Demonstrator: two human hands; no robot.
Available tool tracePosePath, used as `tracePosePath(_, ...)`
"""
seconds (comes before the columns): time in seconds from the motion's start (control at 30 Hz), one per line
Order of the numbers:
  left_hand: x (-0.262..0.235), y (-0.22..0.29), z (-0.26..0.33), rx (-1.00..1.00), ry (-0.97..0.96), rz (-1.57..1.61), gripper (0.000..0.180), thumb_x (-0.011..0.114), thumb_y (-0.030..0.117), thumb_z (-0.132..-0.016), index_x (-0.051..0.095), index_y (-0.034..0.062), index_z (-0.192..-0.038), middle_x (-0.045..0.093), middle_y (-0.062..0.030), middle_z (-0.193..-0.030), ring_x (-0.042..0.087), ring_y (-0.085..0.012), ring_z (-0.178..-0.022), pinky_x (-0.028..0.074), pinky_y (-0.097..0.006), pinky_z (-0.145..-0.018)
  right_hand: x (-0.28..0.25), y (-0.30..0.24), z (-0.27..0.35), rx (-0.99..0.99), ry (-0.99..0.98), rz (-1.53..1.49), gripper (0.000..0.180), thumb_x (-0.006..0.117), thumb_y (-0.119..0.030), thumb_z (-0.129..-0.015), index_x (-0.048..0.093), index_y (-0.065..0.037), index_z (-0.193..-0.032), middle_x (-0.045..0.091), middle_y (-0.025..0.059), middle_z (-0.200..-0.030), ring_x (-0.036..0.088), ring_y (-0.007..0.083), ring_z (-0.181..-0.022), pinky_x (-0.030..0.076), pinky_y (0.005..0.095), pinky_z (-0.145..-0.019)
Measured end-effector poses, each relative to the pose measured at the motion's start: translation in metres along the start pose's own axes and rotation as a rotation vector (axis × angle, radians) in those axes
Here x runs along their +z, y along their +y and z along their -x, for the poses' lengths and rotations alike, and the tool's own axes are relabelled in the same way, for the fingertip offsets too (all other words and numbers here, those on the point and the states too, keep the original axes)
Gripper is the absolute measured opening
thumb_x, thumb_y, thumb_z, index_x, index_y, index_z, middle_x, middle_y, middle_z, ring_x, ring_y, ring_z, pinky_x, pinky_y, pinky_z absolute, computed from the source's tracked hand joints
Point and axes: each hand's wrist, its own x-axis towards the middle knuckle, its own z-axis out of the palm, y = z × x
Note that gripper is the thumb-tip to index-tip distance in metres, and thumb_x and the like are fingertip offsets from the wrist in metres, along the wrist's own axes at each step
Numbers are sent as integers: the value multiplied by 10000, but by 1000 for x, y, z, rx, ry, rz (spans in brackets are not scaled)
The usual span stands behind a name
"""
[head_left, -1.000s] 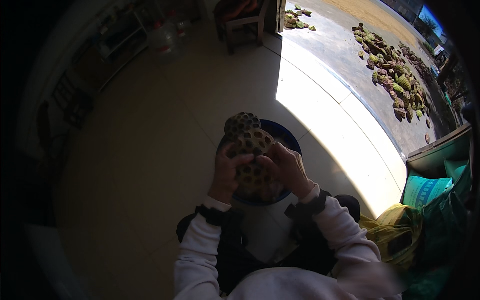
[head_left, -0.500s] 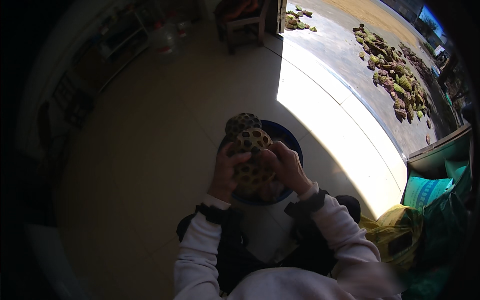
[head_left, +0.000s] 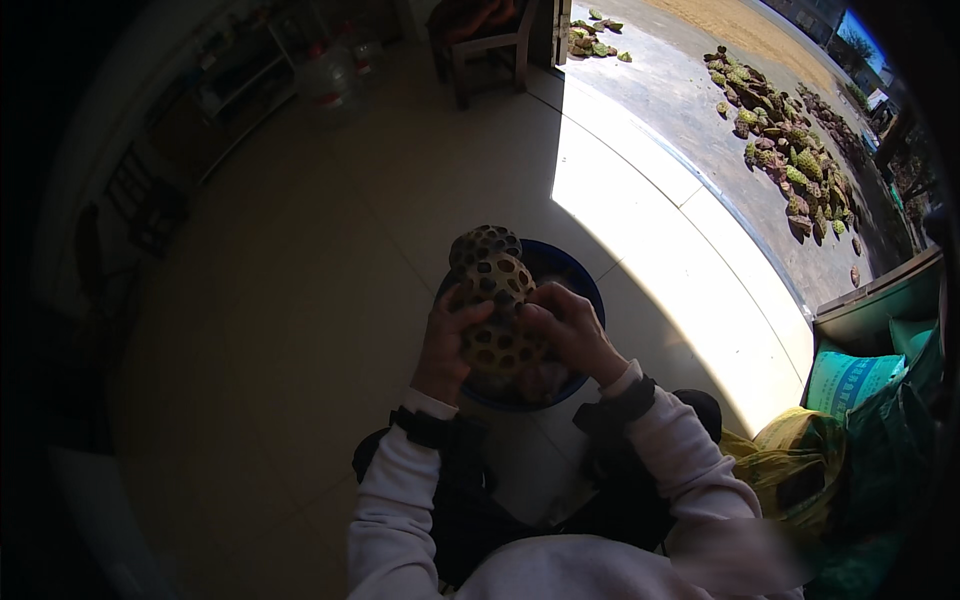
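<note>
A dried lotus seed pod (head_left: pixel 503 272), pale brown with dark holes, is held between my two hands above a round blue basin (head_left: pixel 603 310). My left hand (head_left: pixel 443 340) is closed round its left side, thumb on the near part. From the right, my right hand (head_left: pixel 572 328) presses bent fingers and thumb against the pod's right edge; whether a seed is pinched there is hidden. A darker lotus pod (head_left: pixel 485 241) lies just beyond, at the basin's far left rim. Another pod (head_left: pixel 503 349) shows below, between my wrists, over the shaded basin.
Yellow (head_left: pixel 795 460) and green sacks (head_left: pixel 855 380) stand at the right by the doorway. Outside, many lotus pods (head_left: pixel 800 165) lie spread on sunlit concrete. A wooden chair (head_left: pixel 490 50) stands at the back, with clear plastic jugs (head_left: pixel 330 85) to its left.
The held pod has tilted and shifted slightly left and toward me. My right hand has moved a little left along with it; my left hand keeps its hold.
</note>
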Motion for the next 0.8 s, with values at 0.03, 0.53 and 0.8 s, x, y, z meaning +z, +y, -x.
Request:
tracePosePath(0.03, 0, 0, 0, 2, -4, 7, 495, 707, -19, -779, 534, 19, -1241, 641, -97, -1129, 655, -222, -1011, 564, -355, -880, 0, 0, 0, 2, -6, -1, 325, 675, -308, -908, 604, 0, -984, 627, 53, -857, 580, 111, -809, 488, 283, -699)
tracePosePath(0.53, 8, 8, 4, 64, 1, -63, 470, 706, -26, -777, 552, 0, -1220, 653, -100, -1101, 661, -216, -989, 561, -351, -880, -5, 2, -1, 53, 16, -27, 297, 633, -291, -944, 605, 4, -963, 629, 52, -891, 587, 93, -823, 501, 261, -702)
tracePosePath(0.8, 17, -11, 4, 348, 234, -678, 412, 793, 23, -728, 610, -8, -1096, 628, -79, -1087, 611, -163, -989, 527, -308, -859, -1, -13, -4, 162, 71, -295, 280, 609, -287, -952, 618, -8, -927, 644, 63, -808, 607, 134, -709, 491, 275, -611)
